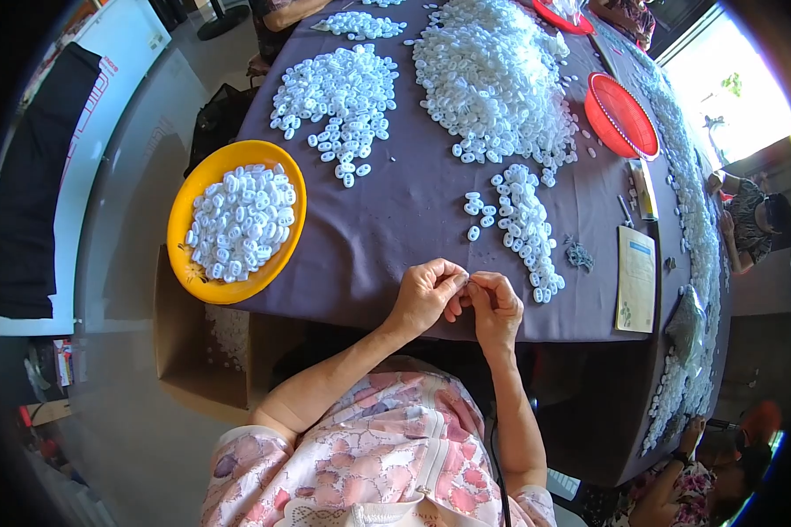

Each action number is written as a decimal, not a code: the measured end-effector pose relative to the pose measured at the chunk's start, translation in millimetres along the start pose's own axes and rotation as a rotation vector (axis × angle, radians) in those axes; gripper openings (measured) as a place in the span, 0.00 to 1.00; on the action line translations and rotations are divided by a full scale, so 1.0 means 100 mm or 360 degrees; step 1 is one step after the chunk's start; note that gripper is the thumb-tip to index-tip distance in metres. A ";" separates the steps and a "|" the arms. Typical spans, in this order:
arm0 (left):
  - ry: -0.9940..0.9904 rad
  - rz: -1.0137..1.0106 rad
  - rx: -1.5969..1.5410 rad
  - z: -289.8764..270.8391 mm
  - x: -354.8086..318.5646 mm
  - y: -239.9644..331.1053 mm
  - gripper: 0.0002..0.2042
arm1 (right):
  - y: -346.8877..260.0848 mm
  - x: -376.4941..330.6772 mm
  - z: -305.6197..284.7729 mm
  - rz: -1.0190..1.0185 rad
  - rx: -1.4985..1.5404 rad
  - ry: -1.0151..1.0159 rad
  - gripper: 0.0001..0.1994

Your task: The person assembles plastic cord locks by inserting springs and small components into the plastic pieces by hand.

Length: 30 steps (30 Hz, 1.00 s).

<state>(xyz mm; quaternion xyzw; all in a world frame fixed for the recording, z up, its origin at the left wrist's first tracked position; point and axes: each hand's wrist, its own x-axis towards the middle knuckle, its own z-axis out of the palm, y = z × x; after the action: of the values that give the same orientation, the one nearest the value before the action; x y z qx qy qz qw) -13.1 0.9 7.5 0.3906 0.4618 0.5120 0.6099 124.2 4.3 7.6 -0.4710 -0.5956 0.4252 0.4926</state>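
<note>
My left hand [429, 297] and my right hand [498, 309] meet over the near edge of the cloth-covered table. Thumbs and fingertips of both are pinched together, closed on something too small to make out. Just beyond my right hand runs a narrow strip of small white oval plastic pieces [527, 224], with a few loose ones beside it. Farther back it leads to a large heap of white pieces [488, 79]. Another spread of the same pieces [338, 92] lies at the far left. A yellow bowl [237, 294] filled with these pieces stands at the table's left edge.
A red basket [599, 114], a beige paper booklet [634, 285] and a small grey tangle [578, 255] lie to the right. A cardboard box [198, 382] stands below the bowl. More pieces [694, 220] cover the far right side, where other people [751, 224] sit.
</note>
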 end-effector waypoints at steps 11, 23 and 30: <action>-0.0062 -0.0057 -0.0055 0.01 0.01 0.00 0.06 | -0.01 0.01 -0.02 0.0025 -0.0040 -0.0041 0.03; -0.0474 -0.0246 0.0280 -0.13 0.13 0.12 0.06 | -0.22 0.16 -0.20 -0.0132 -0.0531 -0.0330 0.03; -0.0265 -0.0133 -0.0045 -0.18 0.16 0.06 0.06 | -0.19 0.40 -0.21 0.0007 -0.0353 -0.0429 0.07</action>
<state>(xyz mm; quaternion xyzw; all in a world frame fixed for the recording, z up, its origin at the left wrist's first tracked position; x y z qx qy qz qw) -31.3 17.9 5.6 0.4036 0.4181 0.4585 0.6724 139.2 40.2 36.9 -0.4623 -0.6986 0.4173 0.3524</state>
